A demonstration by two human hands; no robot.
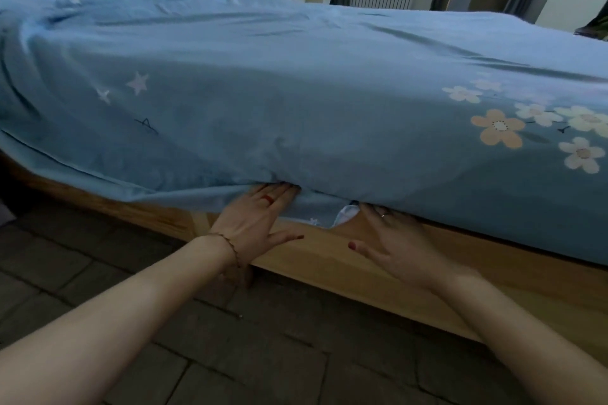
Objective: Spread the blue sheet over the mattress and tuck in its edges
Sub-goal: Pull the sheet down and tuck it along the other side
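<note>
Head view: the pale blue flower-printed cotton sheet (296,92) covers the mattress, hem loose at 6 o'clock. Left hand (260,220) and right hand (394,243) lie flat, fingers (279,191) extended, gripping nothing, pushing fabric under. Best to slide palms deep, then work outward along the wooden bed frame (362,260).

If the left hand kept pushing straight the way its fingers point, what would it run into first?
The left hand points into the gap under the mattress, its fingertips already hidden beneath the sheet. It would probably just push sheet deeper between mattress and bed frame; what lies farther inside is hidden.
</note>
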